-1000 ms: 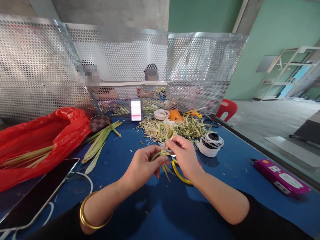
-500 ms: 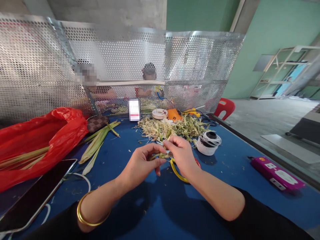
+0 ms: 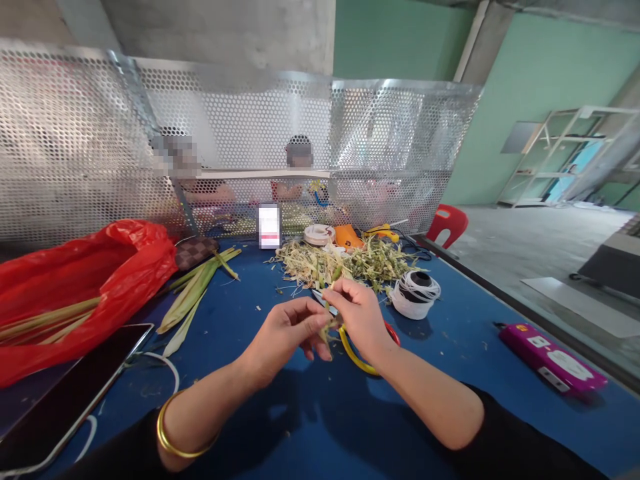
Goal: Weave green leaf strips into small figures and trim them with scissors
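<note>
Above the blue table, my left hand (image 3: 290,330) pinches a greenish strip of dried plant (image 3: 327,321), probably husk, between thumb and fingers. My right hand (image 3: 357,317) is closed on the same strip, its thumb and forefinger just up and to the right of the left fingertips. Part of the strip is hidden by the fingers. Under the right hand lie scissors (image 3: 359,360) with yellow and red handles, their blades partly covered. Just beyond the hands spreads a heap of knotted husk pieces (image 3: 370,259). A white cord spool (image 3: 416,295) stands right of the right hand.
To the left are long husk leaves (image 3: 193,293), a red plastic bag (image 3: 135,257) and a dark tablet (image 3: 65,400) with a white cable. A lit phone (image 3: 269,227) stands before a perforated metal screen (image 3: 250,113). A purple power bank (image 3: 550,357) lies right. People sit behind the screen.
My left fingers have turned downward on the strip, which now hangs more upright between the hands. My right hand has shifted slightly left. The whole view has tipped up a little.
</note>
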`<state>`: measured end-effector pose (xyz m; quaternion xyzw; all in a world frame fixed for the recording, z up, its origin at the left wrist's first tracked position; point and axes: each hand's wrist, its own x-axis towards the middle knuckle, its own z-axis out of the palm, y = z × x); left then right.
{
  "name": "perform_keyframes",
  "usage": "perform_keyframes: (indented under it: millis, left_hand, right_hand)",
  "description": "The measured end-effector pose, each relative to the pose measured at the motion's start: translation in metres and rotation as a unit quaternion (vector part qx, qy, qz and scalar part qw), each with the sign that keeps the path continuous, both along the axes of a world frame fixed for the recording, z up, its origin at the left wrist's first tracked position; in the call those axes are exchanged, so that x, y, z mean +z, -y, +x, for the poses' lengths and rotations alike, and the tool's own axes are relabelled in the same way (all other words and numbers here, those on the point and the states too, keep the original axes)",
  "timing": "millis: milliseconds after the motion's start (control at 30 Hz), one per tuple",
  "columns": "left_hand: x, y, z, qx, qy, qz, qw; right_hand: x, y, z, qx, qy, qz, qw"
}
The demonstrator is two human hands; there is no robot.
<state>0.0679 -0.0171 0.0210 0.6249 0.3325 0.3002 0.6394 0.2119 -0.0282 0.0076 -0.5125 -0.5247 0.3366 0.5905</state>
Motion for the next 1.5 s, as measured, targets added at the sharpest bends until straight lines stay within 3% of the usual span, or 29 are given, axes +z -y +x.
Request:
perform_keyframes:
  millis: [233, 467, 600, 767, 900, 1067, 1133, 1267, 1300, 1367, 1433, 1500]
  left_hand:
    - [0.004, -0.003, -0.001, 0.051, 0.019, -0.053, 0.997]
    - [0.002, -0.007, -0.006, -0.071, -0.037, -0.107, 0.991]
    - [-0.004, -0.008, -0.006, -0.073, -0.034, -0.086, 0.993]
    - [-0.004, -0.010, -0.005, -0.040, -0.059, -0.050, 0.996]
    - [0.001, -0.008, -0.008, -0.109, -0.056, -0.062, 0.990]
    - [-0.007, -0.005, -0.007, -0.153, 0.003, -0.129, 0.980]
    - [-0.010, -0.006, -0.004, -0.122, 0.018, -0.145, 0.982]
    - [-0.006, -0.010, -0.002, 0.053, 0.082, -0.139, 0.985]
    - [-0.004, -0.011, -0.002, 0.092, 0.105, -0.129, 0.982]
    - [0.001, -0.011, -0.002, 0.137, 0.147, -0.109, 0.974]
    - [0.003, -0.010, -0.001, 0.146, 0.176, -0.103, 0.968]
    - [0.003, -0.007, 0.000, 0.140, 0.191, -0.115, 0.965]
  right_hand:
    - [0.012, 0.005, 0.003, 0.052, 0.029, 0.030, 0.998]
    - [0.007, 0.007, 0.004, 0.033, 0.161, 0.075, 0.984]
    - [0.001, 0.007, 0.001, -0.013, 0.204, 0.109, 0.973]
    - [-0.001, 0.005, 0.000, 0.020, 0.197, 0.116, 0.973]
    - [0.004, 0.008, 0.000, 0.044, 0.214, 0.127, 0.967]
    - [0.003, 0.007, 0.001, 0.055, 0.216, 0.099, 0.970]
    - [0.004, 0.007, 0.004, 0.024, 0.226, 0.102, 0.969]
    - [0.013, 0.016, 0.009, -0.137, 0.287, 0.207, 0.925]
    - [0.015, 0.020, 0.008, -0.147, 0.307, 0.220, 0.914]
    - [0.013, 0.025, 0.002, -0.092, 0.337, 0.185, 0.919]
    - [0.007, 0.028, -0.008, -0.011, 0.339, 0.117, 0.934]
    - [-0.002, 0.027, -0.016, 0.021, 0.319, 0.064, 0.945]
